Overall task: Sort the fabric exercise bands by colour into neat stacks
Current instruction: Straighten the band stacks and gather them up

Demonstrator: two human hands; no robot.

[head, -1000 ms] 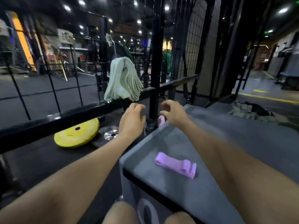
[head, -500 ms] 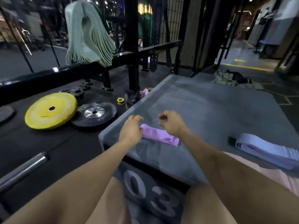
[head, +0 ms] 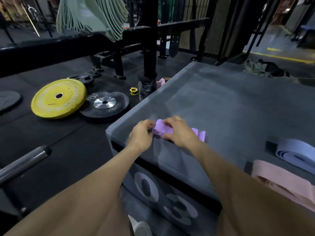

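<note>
Yellow plate [head: 58, 99] and black plate [head: 104, 106] flat on floor, left. Green bands [head: 92, 16] hang over rail above. Grey counter [head: 221, 108]: left hand [head: 140, 135] pinches end of purple band [head: 162, 129]; right hand [head: 179, 132] curled over its middle. Blue band [head: 296, 153] and pink band [head: 279, 179] lie far right.
</note>
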